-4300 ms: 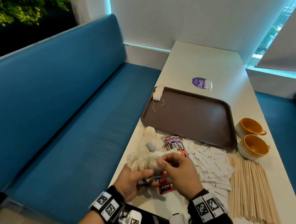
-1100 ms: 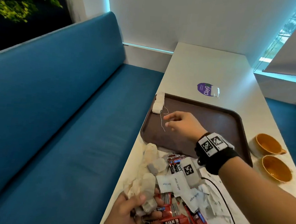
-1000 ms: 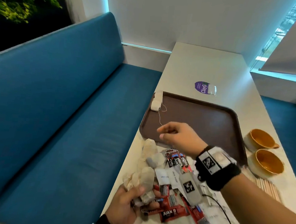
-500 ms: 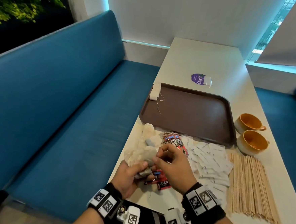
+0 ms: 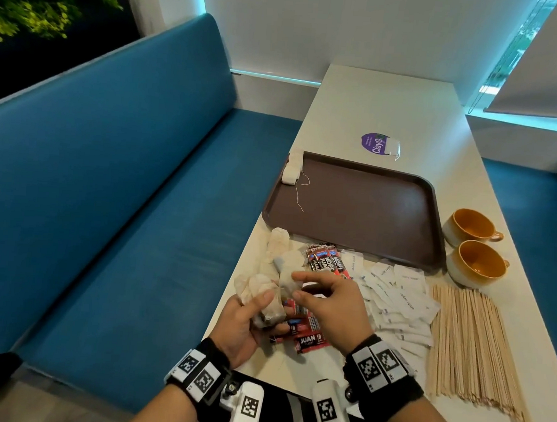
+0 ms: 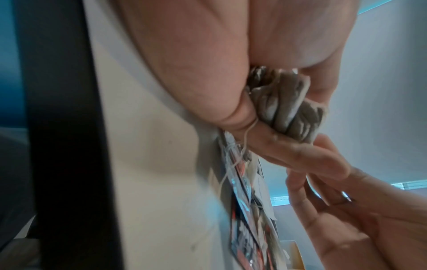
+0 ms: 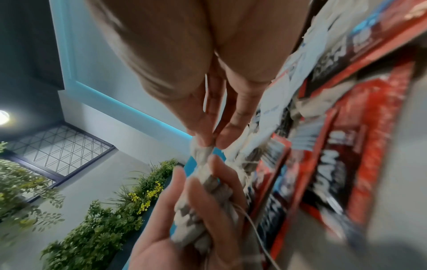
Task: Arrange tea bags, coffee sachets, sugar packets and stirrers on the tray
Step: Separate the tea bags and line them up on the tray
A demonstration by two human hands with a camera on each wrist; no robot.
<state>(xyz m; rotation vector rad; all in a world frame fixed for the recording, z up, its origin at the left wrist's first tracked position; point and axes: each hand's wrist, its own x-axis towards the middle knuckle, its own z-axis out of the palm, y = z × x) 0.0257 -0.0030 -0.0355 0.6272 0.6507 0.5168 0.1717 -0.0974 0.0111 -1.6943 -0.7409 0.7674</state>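
My left hand [image 5: 257, 311] grips a bunch of tea bags [image 5: 271, 311] [image 6: 289, 102] [image 7: 203, 206] near the table's front left edge. My right hand [image 5: 298, 286] [image 7: 208, 142] pinches the top of one tea bag [image 5: 287, 280] in that bunch between thumb and forefinger. The brown tray [image 5: 385, 215] lies further back, with tea bags [image 5: 291, 169] stacked at its far left corner and a string trailing inward. Red coffee sachets [image 5: 324, 262], white sugar packets [image 5: 396, 298] and wooden stirrers [image 5: 471, 349] lie on the table before the tray.
Two orange-lined cups [image 5: 476, 244] stand right of the tray. A purple sticker [image 5: 374, 143] sits behind the tray. More loose tea bags [image 5: 278, 243] lie by the table's left edge. A blue bench [image 5: 106, 198] runs along the left.
My right hand drew back from the tray's far left corner, where it left a tea bag, and now pinches another bag in the bunch my left hand holds.
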